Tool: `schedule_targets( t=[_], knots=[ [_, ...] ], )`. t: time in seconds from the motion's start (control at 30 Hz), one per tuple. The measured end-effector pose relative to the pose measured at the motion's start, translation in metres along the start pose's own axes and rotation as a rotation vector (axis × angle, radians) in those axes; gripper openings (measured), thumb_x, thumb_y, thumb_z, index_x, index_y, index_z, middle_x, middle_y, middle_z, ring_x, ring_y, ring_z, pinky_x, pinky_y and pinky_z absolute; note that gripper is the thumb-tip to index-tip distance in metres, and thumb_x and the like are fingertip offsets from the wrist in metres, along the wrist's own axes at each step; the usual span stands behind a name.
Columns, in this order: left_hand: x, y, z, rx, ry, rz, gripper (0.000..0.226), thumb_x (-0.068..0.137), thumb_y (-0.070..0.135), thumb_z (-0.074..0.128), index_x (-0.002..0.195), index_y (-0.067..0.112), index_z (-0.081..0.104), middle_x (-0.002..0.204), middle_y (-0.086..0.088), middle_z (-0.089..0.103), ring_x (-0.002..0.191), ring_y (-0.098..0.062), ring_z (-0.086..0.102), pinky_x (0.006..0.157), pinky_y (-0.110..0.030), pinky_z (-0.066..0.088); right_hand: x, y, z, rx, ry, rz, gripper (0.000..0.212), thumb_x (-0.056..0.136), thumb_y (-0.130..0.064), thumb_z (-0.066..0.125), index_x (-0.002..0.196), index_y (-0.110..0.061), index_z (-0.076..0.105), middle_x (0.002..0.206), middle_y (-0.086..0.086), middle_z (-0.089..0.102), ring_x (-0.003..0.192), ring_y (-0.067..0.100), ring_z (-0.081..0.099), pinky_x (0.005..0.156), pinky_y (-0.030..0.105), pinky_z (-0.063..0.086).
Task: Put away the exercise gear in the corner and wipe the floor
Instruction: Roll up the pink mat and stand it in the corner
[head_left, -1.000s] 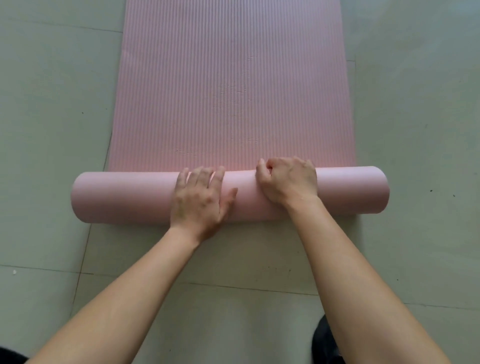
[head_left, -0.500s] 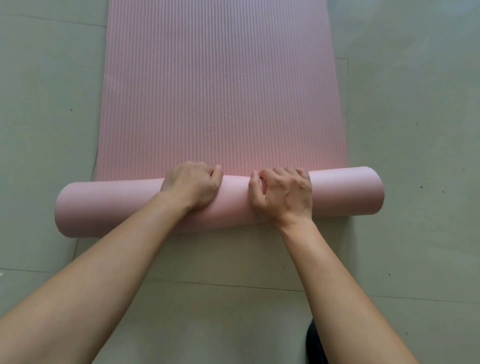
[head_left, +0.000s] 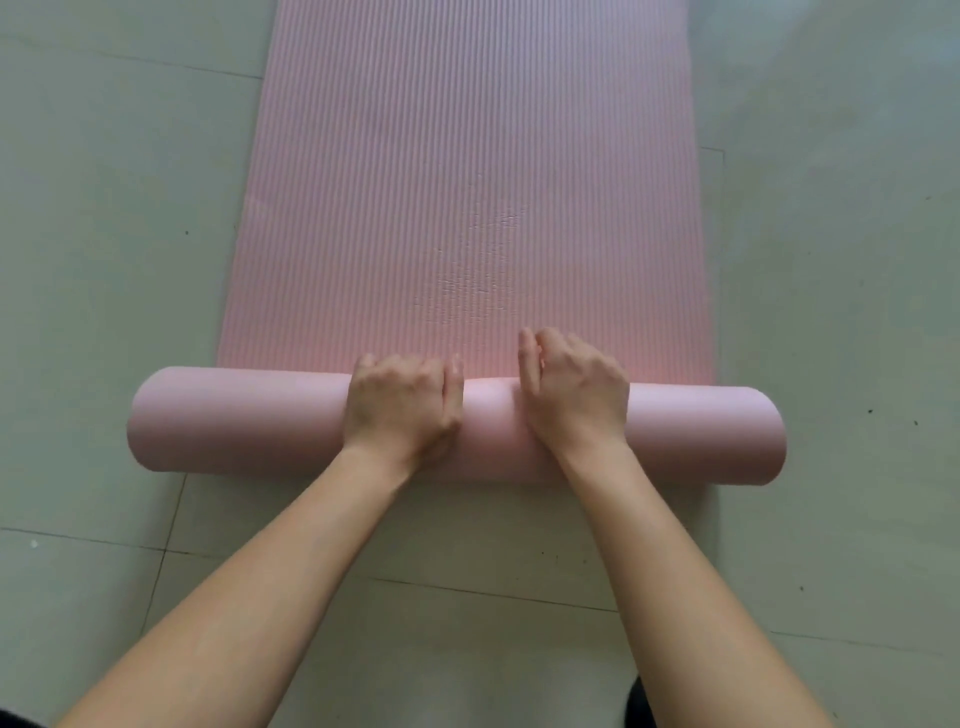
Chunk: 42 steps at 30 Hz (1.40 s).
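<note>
While a pink exercise mat (head_left: 467, 182) lies partly unrolled on a grey tiled floor (head_left: 104, 260), its near end forms a thick roll (head_left: 234, 421) lying crosswise before the person. The left hand (head_left: 402, 410) grips the roll near its middle, fingers curled over the far side where roll meets flat mat. Just beside it, not touching, the right hand (head_left: 576, 395) clamps the roll the same way. The ribbed flat stretch runs past the view's top edge.
</note>
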<state>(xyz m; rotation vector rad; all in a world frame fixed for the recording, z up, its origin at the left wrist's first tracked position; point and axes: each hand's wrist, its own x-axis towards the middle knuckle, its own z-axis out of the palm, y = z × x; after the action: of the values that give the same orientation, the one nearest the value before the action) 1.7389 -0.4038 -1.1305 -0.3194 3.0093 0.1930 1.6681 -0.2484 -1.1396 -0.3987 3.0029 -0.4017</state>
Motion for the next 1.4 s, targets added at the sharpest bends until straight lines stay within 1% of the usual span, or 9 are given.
schedule_targets(
  t=[0.1,0.23,0.4,0.6,0.9,1.07,1.2,1.3,1.4],
  knots=[
    [0.046,-0.003,-0.003,-0.032,-0.103,-0.075,0.059,0.102,0.040,0.024,0.091,0.005,0.071,0.096,-0.022,0.070,0.089,-0.039,0.065,0.080,-0.040,0.046,-0.023,0.006,0.007,0.069,0.295,-0.046,0.030,0.101,-0.034,0.048,0.102,-0.016,0.072,0.104,0.007,0.071,0.097,0.031,0.064,0.090,0.043,0.044],
    [0.087,-0.005,-0.006,-0.013,-0.076,-0.083,0.056,0.103,0.044,0.022,0.102,0.009,0.066,0.106,-0.022,0.067,0.097,-0.039,0.062,0.077,-0.041,0.043,-0.041,0.018,0.022,-0.051,0.157,-0.095,0.049,0.102,-0.046,0.036,0.137,-0.020,0.059,0.143,0.013,0.054,0.137,0.033,0.044,0.120,0.049,0.021],
    [0.053,-0.002,-0.008,-0.129,0.303,-0.069,0.039,0.102,0.035,0.033,0.087,0.011,0.061,0.090,-0.013,0.065,0.083,-0.034,0.058,0.078,-0.042,0.039,0.015,0.012,0.009,-0.103,-0.045,-0.037,0.051,0.100,-0.048,0.026,0.129,-0.027,0.062,0.132,0.005,0.062,0.130,0.028,0.049,0.117,0.047,0.021],
    [0.031,-0.012,0.019,0.026,0.166,0.036,0.057,0.098,0.046,0.029,0.139,0.011,0.049,0.143,-0.013,0.050,0.137,-0.033,0.040,0.116,-0.053,0.015,0.067,0.004,0.003,0.021,-0.029,0.054,0.051,0.104,-0.046,0.024,0.129,-0.024,0.062,0.143,0.005,0.055,0.142,0.028,0.038,0.121,0.050,0.008],
    [0.064,-0.001,-0.016,0.043,0.140,0.017,0.052,0.097,0.040,0.030,0.075,0.011,0.067,0.074,-0.016,0.069,0.067,-0.036,0.063,0.071,-0.037,0.035,-0.001,0.014,0.003,-0.044,0.180,-0.029,0.053,0.102,-0.048,0.036,0.140,-0.018,0.056,0.148,0.011,0.051,0.143,0.032,0.038,0.121,0.054,0.013],
    [0.041,0.009,-0.015,0.012,-0.250,-0.035,0.060,0.099,0.046,0.022,0.103,0.010,0.070,0.109,-0.018,0.068,0.101,-0.038,0.062,0.080,-0.039,0.044,-0.049,0.008,0.017,0.017,0.266,0.009,0.039,0.098,-0.039,0.046,0.122,-0.023,0.071,0.134,0.004,0.064,0.130,0.027,0.055,0.117,0.056,0.021],
    [0.026,0.007,-0.008,-0.125,0.081,-0.024,0.047,0.099,0.036,0.030,0.083,0.010,0.067,0.093,-0.012,0.069,0.087,-0.037,0.063,0.077,-0.042,0.044,-0.020,0.003,0.009,-0.048,0.063,0.074,0.043,0.098,-0.041,0.034,0.113,-0.027,0.072,0.124,-0.003,0.069,0.124,0.022,0.057,0.117,0.053,0.018],
    [0.018,0.006,0.002,-0.130,0.193,-0.070,0.044,0.099,0.037,0.032,0.116,0.014,0.066,0.125,-0.008,0.064,0.119,-0.030,0.056,0.104,-0.048,0.034,0.039,-0.001,-0.002,0.022,-0.068,0.063,0.051,0.103,-0.044,0.025,0.104,-0.022,0.071,0.115,0.004,0.070,0.113,0.026,0.060,0.117,0.052,0.020],
    [0.011,0.002,0.018,-0.006,0.129,-0.028,0.054,0.100,0.043,0.027,0.136,0.015,0.054,0.141,-0.012,0.054,0.136,-0.033,0.042,0.116,-0.055,0.016,0.069,-0.005,-0.005,0.107,0.117,0.045,0.044,0.106,-0.040,0.030,0.108,-0.018,0.068,0.120,0.007,0.067,0.120,0.030,0.055,0.118,0.051,0.020]
  ],
)
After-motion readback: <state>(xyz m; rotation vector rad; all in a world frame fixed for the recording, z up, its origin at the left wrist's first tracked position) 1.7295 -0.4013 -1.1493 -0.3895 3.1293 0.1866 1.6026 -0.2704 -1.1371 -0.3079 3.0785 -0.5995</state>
